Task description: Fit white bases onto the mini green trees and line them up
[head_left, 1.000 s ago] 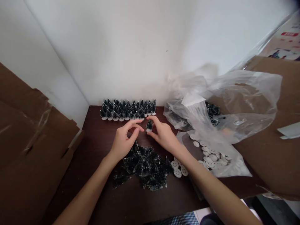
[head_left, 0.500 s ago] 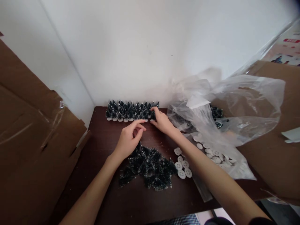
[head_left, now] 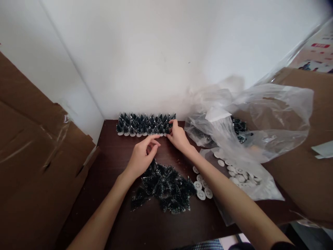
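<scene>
Dark-green, white-flecked miniature trees [head_left: 145, 124] upright in rows on round white bases [head_left: 132, 134].

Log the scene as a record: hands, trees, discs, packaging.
Standing trees: rows along the wall, white bases
Loose trees: heaped nearer the camera
Left hand: nothing visibly held, near the loose trees
Right hand: at the standing trees' right end; grip unclear
White discs: right of the loose trees
Clear plastic: right side, more discs in or under it
Cardboard: left and right edges
</scene>
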`<state>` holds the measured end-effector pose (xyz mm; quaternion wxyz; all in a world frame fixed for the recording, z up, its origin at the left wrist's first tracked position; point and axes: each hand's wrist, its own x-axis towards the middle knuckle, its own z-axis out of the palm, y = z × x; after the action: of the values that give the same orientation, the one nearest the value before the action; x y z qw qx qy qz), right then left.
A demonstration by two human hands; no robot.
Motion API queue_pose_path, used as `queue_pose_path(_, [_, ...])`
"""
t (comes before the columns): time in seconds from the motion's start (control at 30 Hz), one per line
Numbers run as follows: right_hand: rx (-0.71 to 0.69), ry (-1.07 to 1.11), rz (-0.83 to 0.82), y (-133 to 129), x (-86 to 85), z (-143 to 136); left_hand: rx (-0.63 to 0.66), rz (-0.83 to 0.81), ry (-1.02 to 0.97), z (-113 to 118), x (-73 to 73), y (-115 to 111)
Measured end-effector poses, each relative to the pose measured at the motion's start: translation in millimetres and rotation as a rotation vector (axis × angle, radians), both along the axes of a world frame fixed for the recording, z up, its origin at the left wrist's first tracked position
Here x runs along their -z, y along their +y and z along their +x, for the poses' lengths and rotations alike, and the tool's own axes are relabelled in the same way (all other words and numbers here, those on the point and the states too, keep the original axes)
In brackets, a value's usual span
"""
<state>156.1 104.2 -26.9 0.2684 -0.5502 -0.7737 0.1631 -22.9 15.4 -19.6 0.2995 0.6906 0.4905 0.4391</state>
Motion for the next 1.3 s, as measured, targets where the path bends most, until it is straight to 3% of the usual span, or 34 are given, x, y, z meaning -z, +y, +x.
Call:
queue_pose_path(0.2, [-0.017, 0.062, -0.051, 1, -1.4, 4, -0.022, -0.047, 0.065, -5, -3.5, 1])
queue_pose_path(0.33, [-0.039, 0.034, -0.095, -7, -16.7, 16, 0.012, -0.103, 0.162, -17, -6.5, 4])
queue_pose_path(0.53, [-0.142, -0.262, -0.156, -58, -59.2, 53, 0.183, -0.200, 0.225, -36, -11.2, 5])
queue_pose_path(0.63, [-0.130, -0.458, -0.219, -88, -71.4, 67, 0.269, -0.269, 0.252, -36, -12.9, 3])
queue_pose_path(0.83, [-0.120, -0.631, -0.261, -114, -66.6, 80, 0.308, -0.272, 0.265, -35, -11.5, 3])
queue_pose_path(1.07, [-0.128, -0.577, -0.238, -114, -53.2, 85, 0.305, -0.259, 0.209, -37, -9.0, 5])
queue_pose_path(1.3, [-0.177, -0.536, -0.278, -109, -59.2, 86, 0.296, -0.220, 0.169, -36, -7.2, 6])
